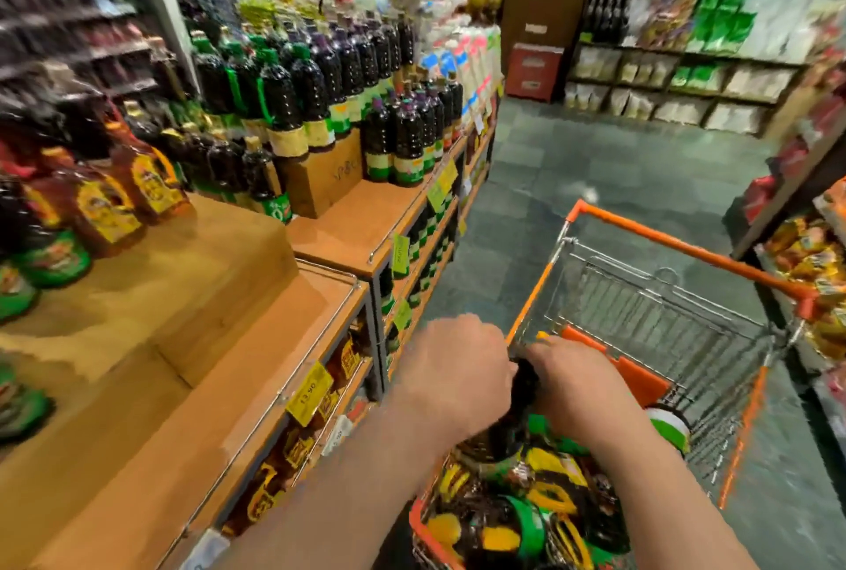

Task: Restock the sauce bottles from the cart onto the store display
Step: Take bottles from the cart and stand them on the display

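Observation:
Both my hands reach over the near end of the orange wire cart point(677, 249) at the lower right. My left hand point(458, 368) and my right hand point(577, 382) are curled round one dark sauce bottle point(519, 409) between them, held above the pile. Several more sauce bottles point(517, 519) with green and yellow labels lie heaped in the cart below. The wooden store display point(192, 317) steps up at the left, with brown bottles point(114, 198) and green-capped ones at its far left edge. The view is blurred.
Tall dark bottles point(320, 89) crowd the display further back on a cardboard box. Lower shelves with yellow price tags point(309, 393) run beneath. A tiled aisle point(618, 171) opens ahead. Snack packets point(810, 249) fill a rack at the right.

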`<move>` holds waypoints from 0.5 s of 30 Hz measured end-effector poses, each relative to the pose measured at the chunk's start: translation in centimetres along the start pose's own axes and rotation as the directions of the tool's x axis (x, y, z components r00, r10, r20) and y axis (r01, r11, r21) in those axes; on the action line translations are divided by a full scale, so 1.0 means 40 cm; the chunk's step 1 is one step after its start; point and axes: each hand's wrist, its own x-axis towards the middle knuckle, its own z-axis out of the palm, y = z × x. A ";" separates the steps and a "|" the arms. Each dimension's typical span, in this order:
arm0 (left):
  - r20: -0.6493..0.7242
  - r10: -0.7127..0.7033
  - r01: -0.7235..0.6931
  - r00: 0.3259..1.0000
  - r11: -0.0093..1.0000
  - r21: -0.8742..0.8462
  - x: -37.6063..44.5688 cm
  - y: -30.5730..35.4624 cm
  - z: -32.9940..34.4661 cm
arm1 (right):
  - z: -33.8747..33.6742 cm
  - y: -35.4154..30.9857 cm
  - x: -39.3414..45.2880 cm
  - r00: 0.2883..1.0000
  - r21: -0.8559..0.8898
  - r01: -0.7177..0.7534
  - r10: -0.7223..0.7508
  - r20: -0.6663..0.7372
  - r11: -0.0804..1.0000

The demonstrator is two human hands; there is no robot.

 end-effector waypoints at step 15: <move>-0.162 -0.123 0.135 0.979 0.989 0.061 -0.068 -0.519 -0.164 | -0.096 -0.422 0.390 0.947 0.085 0.305 -0.292 -0.137 0.949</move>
